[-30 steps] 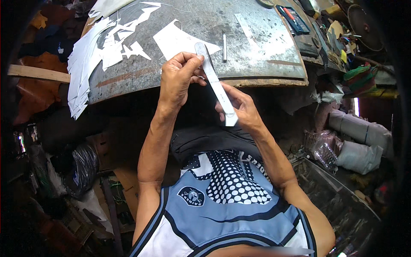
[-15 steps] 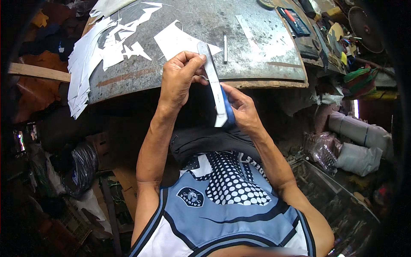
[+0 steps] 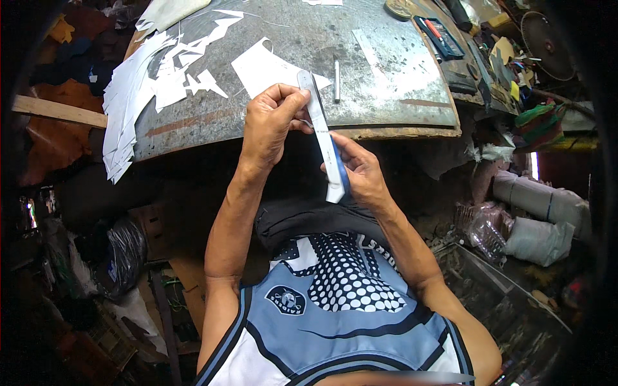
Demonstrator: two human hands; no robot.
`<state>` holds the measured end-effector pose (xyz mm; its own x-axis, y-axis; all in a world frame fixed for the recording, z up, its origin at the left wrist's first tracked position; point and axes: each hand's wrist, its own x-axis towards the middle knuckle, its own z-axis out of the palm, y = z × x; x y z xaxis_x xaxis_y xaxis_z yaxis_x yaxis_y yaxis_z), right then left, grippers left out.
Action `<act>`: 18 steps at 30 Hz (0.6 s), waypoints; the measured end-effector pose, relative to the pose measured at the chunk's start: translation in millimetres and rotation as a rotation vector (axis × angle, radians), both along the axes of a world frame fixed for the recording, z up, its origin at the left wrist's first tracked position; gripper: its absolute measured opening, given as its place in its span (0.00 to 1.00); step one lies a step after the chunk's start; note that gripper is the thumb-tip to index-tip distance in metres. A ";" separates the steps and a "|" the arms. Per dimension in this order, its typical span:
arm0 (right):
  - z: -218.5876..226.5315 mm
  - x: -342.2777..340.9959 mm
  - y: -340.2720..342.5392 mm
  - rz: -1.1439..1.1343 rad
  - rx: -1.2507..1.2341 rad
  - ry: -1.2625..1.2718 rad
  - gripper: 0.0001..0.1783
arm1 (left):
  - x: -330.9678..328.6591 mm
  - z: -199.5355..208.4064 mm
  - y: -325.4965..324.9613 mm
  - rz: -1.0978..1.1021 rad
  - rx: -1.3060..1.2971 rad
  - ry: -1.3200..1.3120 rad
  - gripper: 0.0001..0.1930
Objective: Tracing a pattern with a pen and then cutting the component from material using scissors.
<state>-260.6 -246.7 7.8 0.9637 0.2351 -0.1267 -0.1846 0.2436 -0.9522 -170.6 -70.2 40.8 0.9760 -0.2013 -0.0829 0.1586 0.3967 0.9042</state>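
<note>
A long white strip (image 3: 326, 145) with a blue back and a bent lower end hangs in front of me at the table's near edge. My left hand (image 3: 270, 125) pinches its upper part between thumb and fingers. Lower down, my right hand (image 3: 362, 168) grips the strip's right side, where the blue shows. Some of the right fingertips are hidden behind it. Beyond the strip, a cut white sheet (image 3: 265, 67) lies flat on the metal-topped table (image 3: 212, 122). A slim metal rod (image 3: 337, 82) rests just right of that sheet.
White paper offcuts (image 3: 122, 116) are heaped at the table's left and hang over its edge. At the far right corner sit a round tin (image 3: 398, 9) and a dark tray (image 3: 444, 38) with a red-handled tool. Wrapped rolls (image 3: 541, 199) lie to the right, below table height.
The strip has turned slightly, so less of its blue back shows. Both hands keep their hold on it and sit slightly lower in view.
</note>
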 end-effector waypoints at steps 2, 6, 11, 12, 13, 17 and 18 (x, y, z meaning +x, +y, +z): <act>-1.5 0.7 -0.2 0.003 0.005 -0.016 0.29 | 0.9 -2.0 0.2 -0.004 0.001 -0.002 0.08; -1.5 -0.5 2.1 -0.028 0.018 0.006 0.31 | 0.2 1.6 -0.7 -0.001 0.021 0.007 0.08; 0.8 -4.5 5.9 -0.040 0.041 0.052 0.30 | -1.4 -1.2 -0.2 -0.010 0.019 0.010 0.08; 0.8 -4.6 5.8 -0.045 0.046 0.066 0.30 | -1.7 -1.4 0.2 -0.016 0.014 0.009 0.08; 3.8 -4.9 5.7 -0.046 0.046 0.067 0.30 | -1.7 -3.3 1.2 -0.016 0.014 0.010 0.08; 21.8 -2.1 -5.5 -0.125 0.058 -0.025 0.36 | -3.9 -5.3 7.9 -0.058 0.000 0.026 0.08; 21.8 2.9 -8.7 -0.131 0.051 -0.139 0.38 | -5.2 -3.3 9.7 -0.076 0.013 0.029 0.08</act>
<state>-257.7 -255.4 29.5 0.9939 0.1088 0.0183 -0.0158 0.3051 -0.9522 -175.8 -60.6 37.5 0.9550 -0.2738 -0.1138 0.2139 0.3705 0.9039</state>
